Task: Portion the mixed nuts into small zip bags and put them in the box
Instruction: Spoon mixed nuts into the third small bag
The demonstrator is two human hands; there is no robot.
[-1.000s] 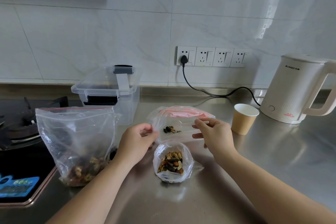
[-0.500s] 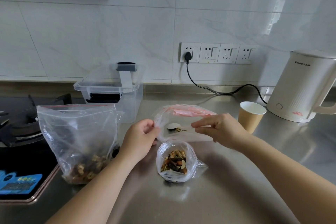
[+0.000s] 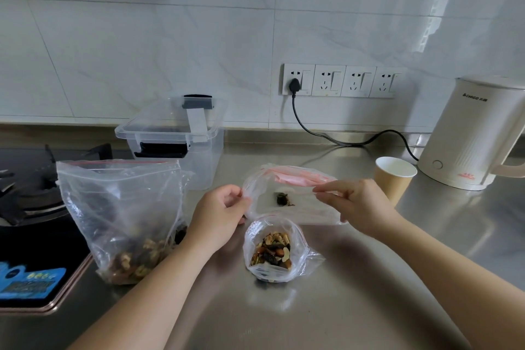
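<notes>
A white electric kettle (image 3: 468, 133) stands at the right of the steel table (image 3: 369, 293), a paper cup (image 3: 393, 179) just beside it. Its black cord (image 3: 326, 136) runs to a wall socket strip (image 3: 339, 80); a gas hob (image 3: 31, 207) lies left.

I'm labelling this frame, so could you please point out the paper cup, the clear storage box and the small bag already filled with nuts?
paper cup (image 3: 389, 182): head view, on its brown side wall.
clear storage box (image 3: 205, 163): head view, on its front wall.
small filled bag (image 3: 272, 250): head view, on the nuts inside.

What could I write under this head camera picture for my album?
Both hands, left and right, pinch a nearly empty zip bag open above a filled small bag of mixed nuts.
</notes>
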